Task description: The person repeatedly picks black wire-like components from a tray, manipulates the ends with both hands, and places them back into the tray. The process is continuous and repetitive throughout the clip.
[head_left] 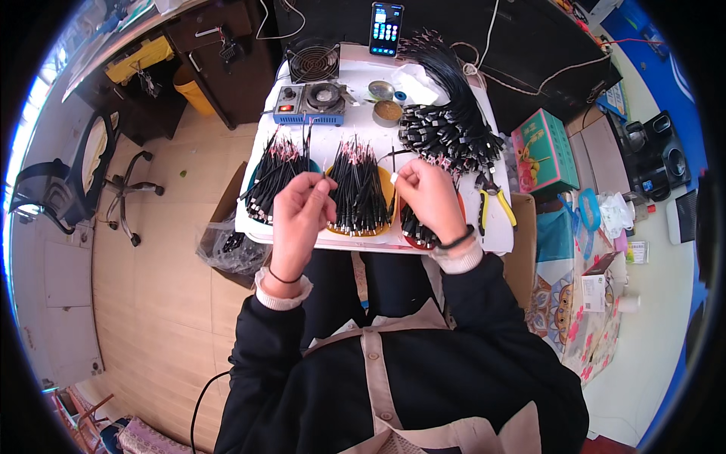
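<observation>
The left hand (301, 216) has thumb and forefinger pressed together, pinching what looks like a thin wire lead (325, 172), though it is too small to make out well; its tip rises from the fingertips toward the table's far edge. The right hand (433, 198) pinches the near end of a slim black cable (393, 157), beside a small white spot; the cable's long axis runs nearly straight up the view, its free end pointing away from the person. The two grips are apart, roughly level.

Between and below them, a bundle of black cables (357, 189) lies in a yellow tray (389, 188), lengthwise away from the person, pinkish wire ends far and metal plugs near. Left of the left grip is a similar cable bundle (274, 175); a third, in a red tray (414, 244), is partly hidden under the right hand. Beyond the right grip sits a heap of USB cables (446, 132); to its right, yellow-handled pliers (495, 208). Beyond the left grip stands a blue hotplate (308, 118).
</observation>
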Available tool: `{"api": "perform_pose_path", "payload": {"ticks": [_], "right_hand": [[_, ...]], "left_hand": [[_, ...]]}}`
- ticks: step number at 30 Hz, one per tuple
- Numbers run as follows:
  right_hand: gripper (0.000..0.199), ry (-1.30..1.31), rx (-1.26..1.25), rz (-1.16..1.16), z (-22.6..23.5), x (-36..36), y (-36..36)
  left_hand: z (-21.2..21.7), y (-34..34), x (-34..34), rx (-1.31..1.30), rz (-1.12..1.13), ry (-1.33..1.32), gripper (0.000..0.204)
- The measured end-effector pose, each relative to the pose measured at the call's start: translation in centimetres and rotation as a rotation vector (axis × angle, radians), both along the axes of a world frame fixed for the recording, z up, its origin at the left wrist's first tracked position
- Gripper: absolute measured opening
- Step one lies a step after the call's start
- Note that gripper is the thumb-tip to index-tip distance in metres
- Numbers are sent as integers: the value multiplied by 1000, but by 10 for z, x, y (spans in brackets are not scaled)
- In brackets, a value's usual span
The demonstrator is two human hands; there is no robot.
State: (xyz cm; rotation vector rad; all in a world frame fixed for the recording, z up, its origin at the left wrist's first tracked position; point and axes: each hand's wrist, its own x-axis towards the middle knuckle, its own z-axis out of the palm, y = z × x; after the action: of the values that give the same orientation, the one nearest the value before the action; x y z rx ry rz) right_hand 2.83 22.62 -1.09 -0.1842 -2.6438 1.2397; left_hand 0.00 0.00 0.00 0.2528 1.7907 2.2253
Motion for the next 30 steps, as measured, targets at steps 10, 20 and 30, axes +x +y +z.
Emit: {"api": "perform_pose_path", "payload": {"ticks": [10, 20, 30], "right_hand": [[10, -176, -515, 274, 46, 93, -32], [11, -94, -473, 306, 41, 114, -39], [16, 35, -859, 365, 54, 99, -18]], "left_hand": [[20, 31, 67, 419, -64, -169, 17], [23, 33, 95, 371, -105, -171, 21], [18, 26, 98, 403, -243, -170, 15]]}}
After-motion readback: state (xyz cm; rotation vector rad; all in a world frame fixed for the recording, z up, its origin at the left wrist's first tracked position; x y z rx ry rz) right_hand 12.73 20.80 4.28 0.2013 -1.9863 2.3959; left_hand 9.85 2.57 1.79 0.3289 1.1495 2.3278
